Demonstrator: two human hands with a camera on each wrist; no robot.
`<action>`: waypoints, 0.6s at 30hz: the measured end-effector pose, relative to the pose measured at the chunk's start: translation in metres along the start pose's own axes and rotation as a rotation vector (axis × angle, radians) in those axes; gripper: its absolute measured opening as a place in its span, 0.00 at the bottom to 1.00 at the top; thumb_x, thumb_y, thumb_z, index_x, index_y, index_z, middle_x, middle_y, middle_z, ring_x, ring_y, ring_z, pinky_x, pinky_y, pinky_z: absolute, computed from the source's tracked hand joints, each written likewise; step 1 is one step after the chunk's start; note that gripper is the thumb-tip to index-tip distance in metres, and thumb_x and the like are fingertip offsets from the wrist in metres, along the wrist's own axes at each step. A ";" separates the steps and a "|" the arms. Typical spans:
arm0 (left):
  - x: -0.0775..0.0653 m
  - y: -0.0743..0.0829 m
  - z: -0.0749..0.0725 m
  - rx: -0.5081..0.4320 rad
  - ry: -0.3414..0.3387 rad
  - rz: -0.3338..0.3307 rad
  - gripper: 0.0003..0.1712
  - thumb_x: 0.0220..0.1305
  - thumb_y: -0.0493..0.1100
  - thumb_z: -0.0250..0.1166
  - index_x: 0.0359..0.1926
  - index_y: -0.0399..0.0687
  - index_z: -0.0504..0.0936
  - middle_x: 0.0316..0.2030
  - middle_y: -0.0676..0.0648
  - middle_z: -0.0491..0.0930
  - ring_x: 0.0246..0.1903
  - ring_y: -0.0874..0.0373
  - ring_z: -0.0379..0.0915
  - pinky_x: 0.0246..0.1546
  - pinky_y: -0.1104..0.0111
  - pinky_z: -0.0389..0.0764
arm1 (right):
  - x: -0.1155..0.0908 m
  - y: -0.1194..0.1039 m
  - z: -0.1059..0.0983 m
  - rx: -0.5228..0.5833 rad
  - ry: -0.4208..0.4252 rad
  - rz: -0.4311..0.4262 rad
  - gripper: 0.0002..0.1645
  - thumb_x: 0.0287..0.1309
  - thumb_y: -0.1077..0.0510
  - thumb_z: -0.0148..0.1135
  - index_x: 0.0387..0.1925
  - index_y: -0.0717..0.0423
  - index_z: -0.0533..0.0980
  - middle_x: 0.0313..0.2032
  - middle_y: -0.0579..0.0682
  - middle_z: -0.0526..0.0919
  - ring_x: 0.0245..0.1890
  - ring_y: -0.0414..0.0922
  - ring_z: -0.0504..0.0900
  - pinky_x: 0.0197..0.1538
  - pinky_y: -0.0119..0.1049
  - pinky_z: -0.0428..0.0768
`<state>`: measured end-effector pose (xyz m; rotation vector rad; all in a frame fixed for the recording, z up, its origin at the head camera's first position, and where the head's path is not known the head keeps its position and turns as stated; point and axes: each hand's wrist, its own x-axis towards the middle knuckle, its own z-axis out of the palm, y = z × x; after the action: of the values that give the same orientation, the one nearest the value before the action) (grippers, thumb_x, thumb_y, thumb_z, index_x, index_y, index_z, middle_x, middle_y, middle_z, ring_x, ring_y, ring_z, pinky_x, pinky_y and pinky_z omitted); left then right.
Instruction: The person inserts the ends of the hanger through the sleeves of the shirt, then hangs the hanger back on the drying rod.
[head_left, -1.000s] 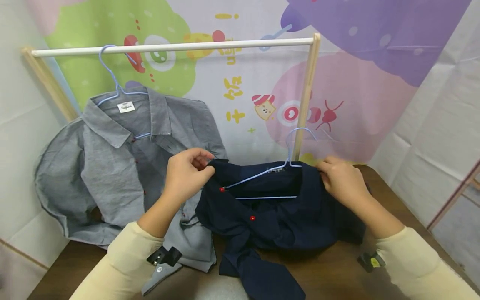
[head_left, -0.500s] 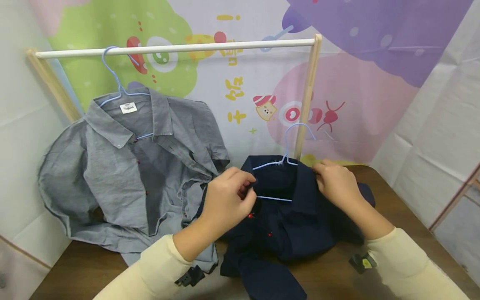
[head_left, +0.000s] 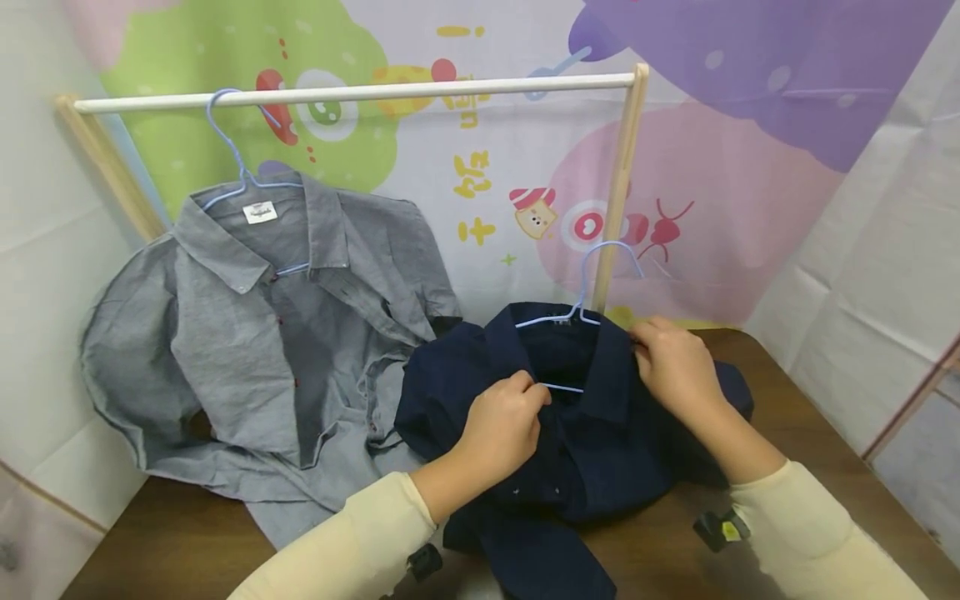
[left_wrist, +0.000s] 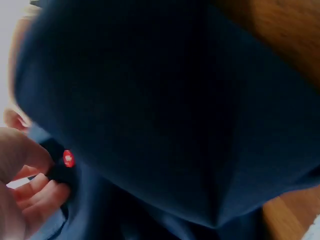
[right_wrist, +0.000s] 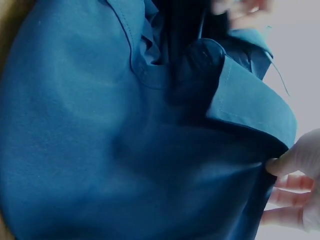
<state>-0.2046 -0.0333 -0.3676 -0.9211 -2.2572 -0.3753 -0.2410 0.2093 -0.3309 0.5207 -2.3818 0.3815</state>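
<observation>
A navy shirt (head_left: 630,450) lies bunched on the table, its collar upright around a light blue wire hanger (head_left: 585,275). My left hand (head_left: 498,425) pinches the front edge just below the collar's left side. In the left wrist view a red button (left_wrist: 68,158) shows beside the fingers (left_wrist: 47,200) of that hand. At the shoulder, right of the collar, my right hand (head_left: 675,367) pinches the cloth; the right wrist view shows its thumb and fingers (right_wrist: 292,182) at the fold under the collar (right_wrist: 255,100). The hanger's hook stands free above the neckline.
A grey shirt (head_left: 232,358) hangs on another blue hanger (head_left: 228,142) from the white rail (head_left: 450,88), its lower part spread over the wooden table (head_left: 150,533). The rack's right post (head_left: 621,183) stands behind the navy shirt's hanger. A cartoon-printed cloth (head_left: 427,167) hangs behind.
My left hand has moved right and down from the shirt's left collar side to its front edge, drawing the collar closed around the hanger. The right hand has stayed at the shoulder.
</observation>
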 end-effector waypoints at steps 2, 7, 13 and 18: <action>0.000 -0.003 0.005 0.011 -0.085 -0.047 0.14 0.51 0.27 0.66 0.38 0.44 0.84 0.32 0.47 0.76 0.26 0.57 0.74 0.24 0.69 0.78 | 0.000 0.001 0.001 0.009 0.019 0.000 0.07 0.50 0.72 0.65 0.34 0.63 0.80 0.32 0.58 0.81 0.32 0.59 0.81 0.35 0.56 0.78; 0.003 -0.011 0.000 -0.053 -0.217 -0.139 0.15 0.53 0.33 0.69 0.43 0.44 0.83 0.38 0.45 0.77 0.32 0.54 0.77 0.32 0.66 0.80 | -0.002 0.002 0.003 0.021 0.037 0.009 0.08 0.50 0.72 0.65 0.34 0.63 0.81 0.32 0.58 0.81 0.33 0.59 0.81 0.35 0.56 0.78; 0.024 -0.039 -0.029 -0.193 0.062 -0.125 0.10 0.52 0.31 0.69 0.37 0.43 0.84 0.35 0.46 0.79 0.30 0.57 0.78 0.31 0.68 0.79 | -0.004 0.005 0.003 0.023 0.041 0.004 0.09 0.49 0.72 0.65 0.35 0.64 0.81 0.33 0.58 0.81 0.34 0.60 0.82 0.34 0.57 0.78; 0.043 -0.081 -0.057 -0.271 -0.048 -0.192 0.20 0.59 0.38 0.69 0.53 0.41 0.80 0.46 0.43 0.80 0.45 0.51 0.77 0.44 0.61 0.78 | -0.005 0.007 0.002 0.021 0.049 -0.026 0.11 0.49 0.72 0.66 0.37 0.63 0.81 0.34 0.58 0.81 0.34 0.59 0.82 0.33 0.56 0.79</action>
<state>-0.2576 -0.0959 -0.2982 -0.8544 -2.3850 -0.7679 -0.2419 0.2164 -0.3368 0.5450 -2.3243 0.4039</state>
